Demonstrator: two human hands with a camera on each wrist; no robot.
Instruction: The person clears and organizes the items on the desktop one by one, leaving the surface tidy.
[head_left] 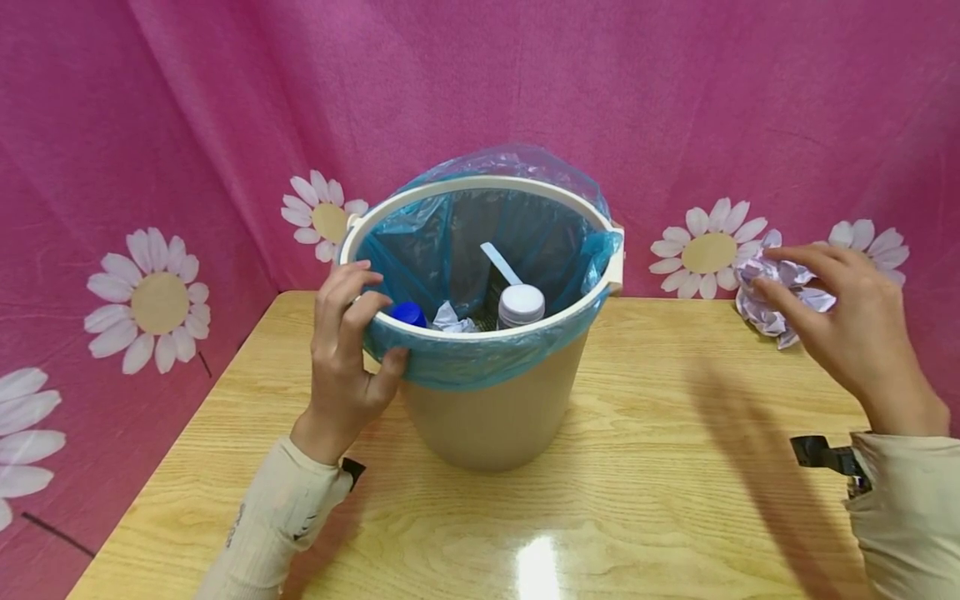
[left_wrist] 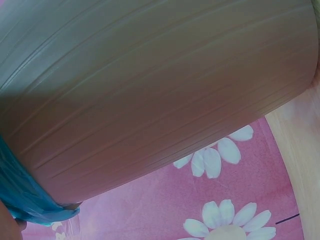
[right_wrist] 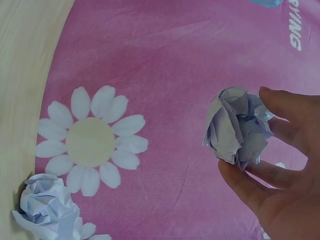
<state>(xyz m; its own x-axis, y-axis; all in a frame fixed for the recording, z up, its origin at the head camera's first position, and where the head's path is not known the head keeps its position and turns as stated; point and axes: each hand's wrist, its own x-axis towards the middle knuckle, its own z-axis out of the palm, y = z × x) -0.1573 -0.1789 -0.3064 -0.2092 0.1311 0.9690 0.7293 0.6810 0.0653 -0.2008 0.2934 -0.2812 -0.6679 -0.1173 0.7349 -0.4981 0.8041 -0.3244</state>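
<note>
A beige bucket [head_left: 491,425] lined with a blue plastic bag [head_left: 472,367] stands on the wooden table. My left hand [head_left: 343,358] grips its left rim, fingers over the edge and thumb pressed on the bag outside. Off to the right, my right hand [head_left: 870,325] pinches a crumpled paper ball [right_wrist: 237,125] between thumb and fingers, raised above the table. Another crumpled paper ball [right_wrist: 50,207] rests on the table by the cloth. Inside the bucket are a white-lidded jar [head_left: 521,305], a blue cap [head_left: 408,314], crumpled paper [head_left: 452,320] and a flat white stick [head_left: 500,263].
The pale wooden table [head_left: 645,500] ends at a pink cloth [head_left: 480,75] printed with white daisies, which hangs behind and to the left. The bucket's cream handle [head_left: 480,182] lies along the far rim. Black straps [head_left: 825,454] show at both wrists.
</note>
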